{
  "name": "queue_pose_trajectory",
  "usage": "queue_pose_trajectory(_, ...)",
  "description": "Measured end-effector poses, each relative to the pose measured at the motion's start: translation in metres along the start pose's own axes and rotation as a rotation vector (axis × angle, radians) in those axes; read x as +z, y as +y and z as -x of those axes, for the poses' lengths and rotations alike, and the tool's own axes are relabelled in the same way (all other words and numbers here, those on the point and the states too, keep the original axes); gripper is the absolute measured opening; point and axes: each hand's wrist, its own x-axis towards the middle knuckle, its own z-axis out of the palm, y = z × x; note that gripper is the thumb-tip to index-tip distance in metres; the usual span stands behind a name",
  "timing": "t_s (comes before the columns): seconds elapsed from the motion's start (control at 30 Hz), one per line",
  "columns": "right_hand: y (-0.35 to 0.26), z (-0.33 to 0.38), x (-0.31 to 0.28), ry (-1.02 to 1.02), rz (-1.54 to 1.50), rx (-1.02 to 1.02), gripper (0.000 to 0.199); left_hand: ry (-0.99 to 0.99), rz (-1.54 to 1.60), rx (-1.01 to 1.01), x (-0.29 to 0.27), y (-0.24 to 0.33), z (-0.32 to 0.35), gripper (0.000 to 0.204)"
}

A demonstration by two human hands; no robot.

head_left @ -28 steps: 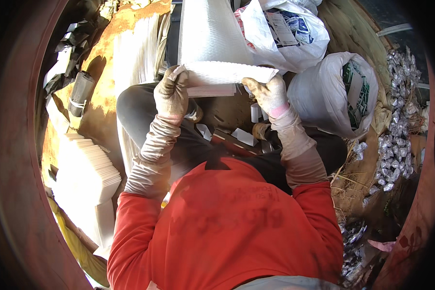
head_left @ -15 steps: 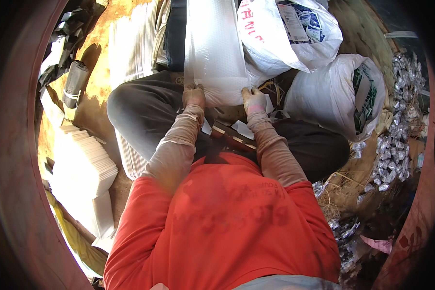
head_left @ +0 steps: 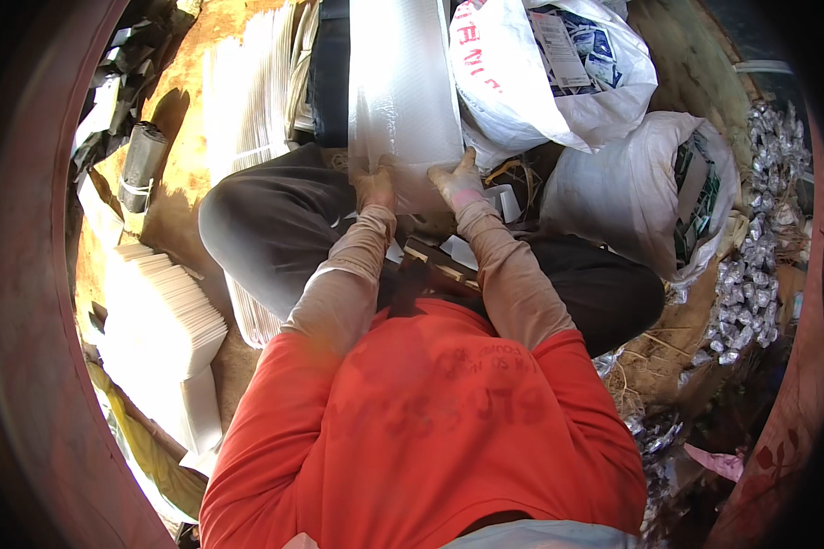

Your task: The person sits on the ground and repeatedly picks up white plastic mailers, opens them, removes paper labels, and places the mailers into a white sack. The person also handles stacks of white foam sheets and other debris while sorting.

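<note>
A long sheet of translucent, finely dimpled plastic (head_left: 403, 101) runs away from me between my knees, its near end hanging slightly in front of my lap. At the sheet's near left edge, my left hand (head_left: 375, 187) is closed on the plastic, its fingertips partly hidden. My right hand (head_left: 459, 183), in a pale glove with a pinkish cuff, grips the right edge with its thumb along the film. Just below the sheet, a dark, narrow wooden-looking object (head_left: 439, 263) lies by my lap, with small white pieces (head_left: 458, 251) beside it.
Bundled pale strips (head_left: 247, 101) and a black slab (head_left: 330, 73) lie left of the sheet. Two white sacks, one full of packets (head_left: 590, 59) and one lying open (head_left: 613, 192), stand right. A white stack (head_left: 169, 311), dark roll (head_left: 144, 151) and silvery wrapped pieces (head_left: 746, 293) flank me.
Both hands have shifted along the plastic sheet's edges. The right hand has moved left, closer to the left hand, and the near end of the sheet now bends down between them.
</note>
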Motion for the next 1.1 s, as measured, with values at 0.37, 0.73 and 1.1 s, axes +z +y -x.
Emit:
queue_pose_trajectory(0.37, -0.015, 0.024, -0.021, -0.122, -0.105, -0.075, 0.051, -0.231, -0.251, 0.103, -0.013, 0.026, 0.031, 0.063)
queue_pose_trajectory(0.73, -0.091, 0.002, -0.250, 0.174, -0.183, -0.538, 0.027, -0.110, -0.068, -0.010, -0.024, -0.029, -0.019, 0.067)
queue_pose_trajectory(1.1, -0.092, -0.103, -0.252, 0.226, 0.488, -0.186, 0.078, -0.046, -0.117, 0.755, -0.022, 0.079, 0.066, 0.037)
